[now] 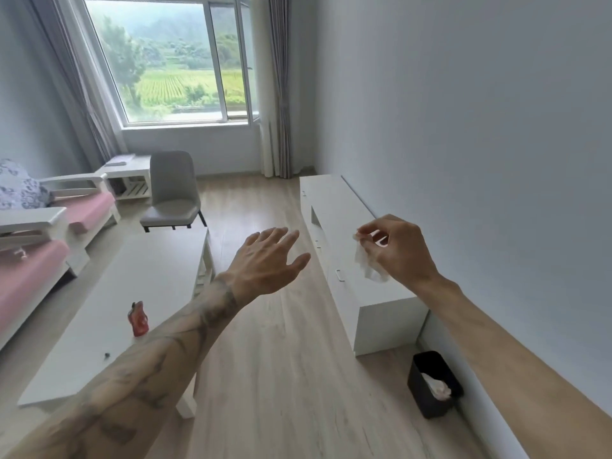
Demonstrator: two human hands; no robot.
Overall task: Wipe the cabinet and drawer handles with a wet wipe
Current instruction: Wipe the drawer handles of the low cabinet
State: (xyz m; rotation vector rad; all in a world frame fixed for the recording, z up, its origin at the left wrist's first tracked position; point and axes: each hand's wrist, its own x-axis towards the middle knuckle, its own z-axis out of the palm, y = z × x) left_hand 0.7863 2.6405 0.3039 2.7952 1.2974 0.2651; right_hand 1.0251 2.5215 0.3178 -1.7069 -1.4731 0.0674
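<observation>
A long, low white cabinet (344,210) runs along the right wall. Small pale handles show on its front edge: the nearest handle (339,274) and a further handle (318,243). My right hand (399,250) hovers above the cabinet's near end, fingers pinched on a crumpled white wet wipe (367,263) that hangs below them. My left hand (268,260) is raised over the floor to the left of the cabinet, fingers spread, holding nothing.
A white coffee table (99,326) with a red packet (138,319) stands at the left. A black bin (433,384) with crumpled tissue sits by the cabinet's near end. A grey chair (174,190), a pink-cushioned sofa (36,256) and a window lie further off.
</observation>
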